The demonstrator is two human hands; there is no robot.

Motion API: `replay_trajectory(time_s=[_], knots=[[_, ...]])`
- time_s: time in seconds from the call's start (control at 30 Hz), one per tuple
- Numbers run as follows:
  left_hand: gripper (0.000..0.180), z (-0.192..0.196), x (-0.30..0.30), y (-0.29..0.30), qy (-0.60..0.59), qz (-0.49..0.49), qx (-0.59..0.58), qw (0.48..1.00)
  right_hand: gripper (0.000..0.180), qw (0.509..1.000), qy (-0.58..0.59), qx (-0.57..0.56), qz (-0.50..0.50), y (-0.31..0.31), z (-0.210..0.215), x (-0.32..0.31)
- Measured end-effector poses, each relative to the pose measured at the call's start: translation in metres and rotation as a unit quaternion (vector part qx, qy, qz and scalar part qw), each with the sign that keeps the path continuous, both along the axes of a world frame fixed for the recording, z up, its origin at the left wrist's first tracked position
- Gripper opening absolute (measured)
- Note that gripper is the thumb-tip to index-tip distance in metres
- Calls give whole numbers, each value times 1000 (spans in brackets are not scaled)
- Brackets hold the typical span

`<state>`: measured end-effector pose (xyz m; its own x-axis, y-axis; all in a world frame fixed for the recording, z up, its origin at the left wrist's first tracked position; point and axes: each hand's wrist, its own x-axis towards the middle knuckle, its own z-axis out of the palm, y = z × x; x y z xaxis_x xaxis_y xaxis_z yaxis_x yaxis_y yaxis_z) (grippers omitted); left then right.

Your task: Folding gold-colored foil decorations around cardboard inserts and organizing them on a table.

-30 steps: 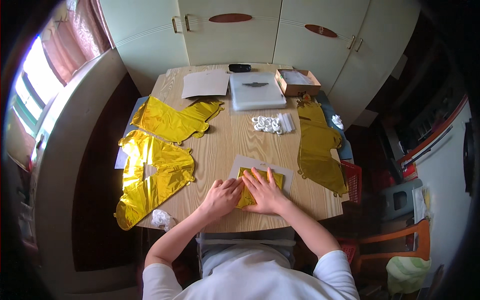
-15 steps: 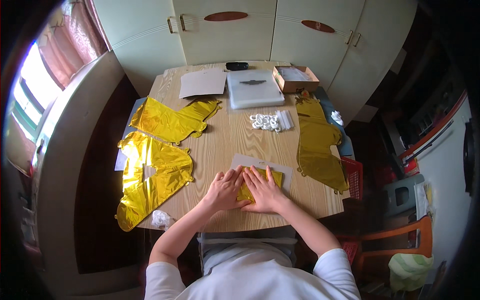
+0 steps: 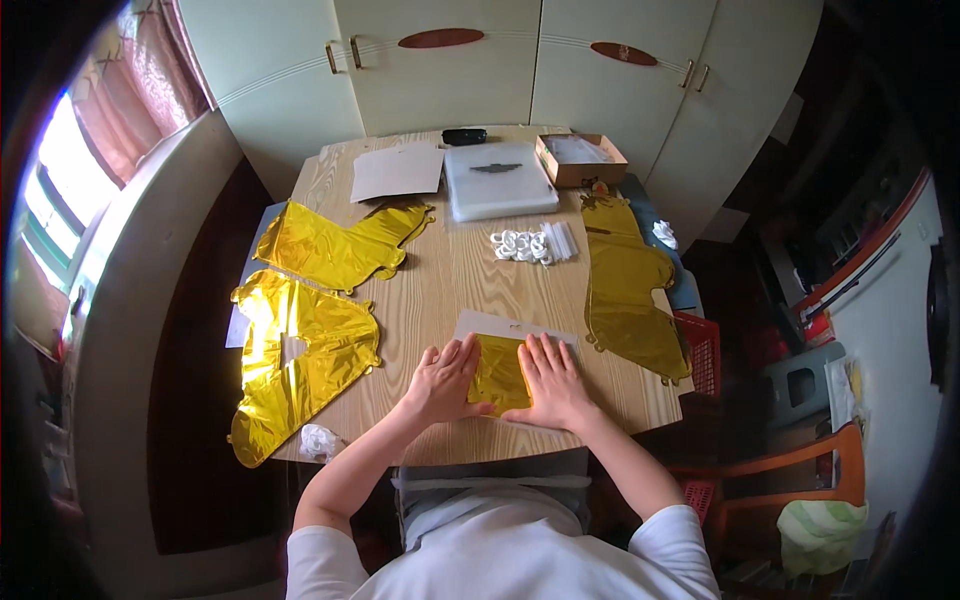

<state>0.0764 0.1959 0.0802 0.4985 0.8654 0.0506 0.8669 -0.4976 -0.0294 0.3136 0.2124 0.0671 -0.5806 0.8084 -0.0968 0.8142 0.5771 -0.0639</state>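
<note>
A folded piece of gold foil (image 3: 499, 374), shiny and roughly square, lies on a pale grey card (image 3: 487, 322) near the front edge of the table. My left hand (image 3: 441, 385) rests flat along the foil's left side, fingers stretched out. Flat on its right side is my right hand (image 3: 556, 385), fingers spread. Both thumbs point inward at the foil's near edge. More gold foil balloons lie unfolded: two on the left, one a flat sheet (image 3: 335, 245) and the other (image 3: 310, 350) nearer to me, and a third (image 3: 628, 285) on the right.
On the wooden table (image 3: 430, 290), white rings (image 3: 520, 246) lie beside small clear bags (image 3: 559, 241). Farther back are grey cards (image 3: 398, 171), a stack of clear sleeves (image 3: 497, 195), a cardboard box (image 3: 590, 172) and a black object (image 3: 464, 136). Crumpled white material (image 3: 318, 441) sits front left.
My right hand has slid right, off the foil's middle to its right side, uncovering more of it. My left hand stays at the left side. The view has shifted slightly.
</note>
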Motion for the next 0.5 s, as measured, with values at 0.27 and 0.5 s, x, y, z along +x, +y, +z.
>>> replay_trajectory(time_s=[0.27, 0.5], knots=[[107, 2, 1, 2, -6, 5, -23, 1000, 122, 1000, 17, 8, -8, -3, -1, 5], [105, -11, -3, -3, -25, 29, -21, 999, 122, 1000, 19, 13, -13, -5, 0, 5]])
